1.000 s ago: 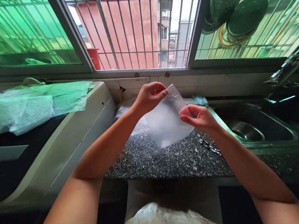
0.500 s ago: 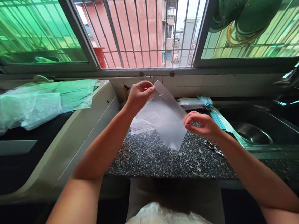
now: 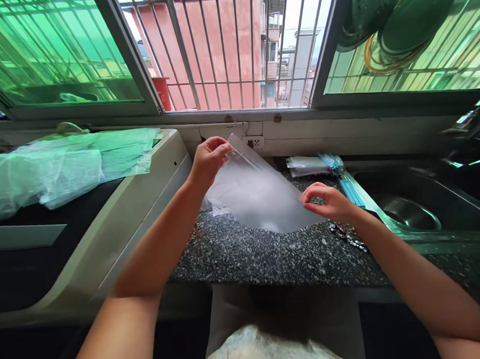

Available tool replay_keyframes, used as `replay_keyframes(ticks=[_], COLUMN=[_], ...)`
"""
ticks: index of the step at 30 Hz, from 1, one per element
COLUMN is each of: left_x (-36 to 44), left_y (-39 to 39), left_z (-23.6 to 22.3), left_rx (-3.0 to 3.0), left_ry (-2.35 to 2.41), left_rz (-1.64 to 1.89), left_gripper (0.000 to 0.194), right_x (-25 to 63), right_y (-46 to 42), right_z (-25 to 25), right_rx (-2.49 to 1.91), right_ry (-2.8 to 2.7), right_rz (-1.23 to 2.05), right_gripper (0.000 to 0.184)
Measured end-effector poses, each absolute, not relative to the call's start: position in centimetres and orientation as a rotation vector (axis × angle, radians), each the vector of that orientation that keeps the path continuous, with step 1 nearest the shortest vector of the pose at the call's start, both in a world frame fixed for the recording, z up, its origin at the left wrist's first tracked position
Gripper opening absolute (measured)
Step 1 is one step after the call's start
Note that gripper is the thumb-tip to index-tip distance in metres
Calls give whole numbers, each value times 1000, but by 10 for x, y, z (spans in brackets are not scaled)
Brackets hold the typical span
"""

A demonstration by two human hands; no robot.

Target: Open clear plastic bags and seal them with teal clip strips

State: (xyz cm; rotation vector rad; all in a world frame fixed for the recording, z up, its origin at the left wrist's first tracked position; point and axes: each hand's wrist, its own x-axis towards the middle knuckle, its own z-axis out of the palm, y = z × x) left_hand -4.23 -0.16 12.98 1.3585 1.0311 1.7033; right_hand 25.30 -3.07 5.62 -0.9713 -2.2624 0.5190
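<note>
A translucent plastic bag [image 3: 261, 192] is stretched slantwise between my two hands over the speckled countertop [image 3: 269, 259]. My left hand [image 3: 211, 158] pinches its upper corner between thumb and fingers. Lower down on the right, the thumb and fingertips of my right hand [image 3: 326, 202] pinch another part of its edge. Behind the bag, a crinkled clear plastic piece [image 3: 219, 209] partly shows on the counter. A small chain of shiny beads [image 3: 349, 239] lies beneath my right wrist.
To the right, a metal sink [image 3: 408, 212] is set into the counter. A stack of clear packets [image 3: 308, 165] and light-blue strips [image 3: 351, 191] lie beside it. Plastic sheets [image 3: 68, 168] cover a raised surface on the left. A wall socket [image 3: 256, 143] sits below the barred window.
My left hand has moved left and slightly down, while my right hand has shifted a little right. The bag is now spread wider between them, and the wall socket shows behind it.
</note>
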Motion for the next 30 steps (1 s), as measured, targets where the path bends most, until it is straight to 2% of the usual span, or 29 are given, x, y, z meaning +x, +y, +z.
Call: replay_keyframes(ticks=[14, 18, 30], left_x=[-55, -61, -62], left_y=[8, 13, 28], left_z=[117, 111, 100], left_rx=[1371, 1387, 1337], left_ry=[1103, 1050, 1209], left_rz=[1679, 1725, 1845], left_gripper=[19, 24, 18], right_x=[258, 259, 259], right_y=[-29, -28, -32], right_z=[37, 33, 45], right_rx=[-1232, -1231, -1260], right_ry=[-2173, -2039, -1474], right_rz=[694, 831, 1242], right_gripper=[20, 24, 39])
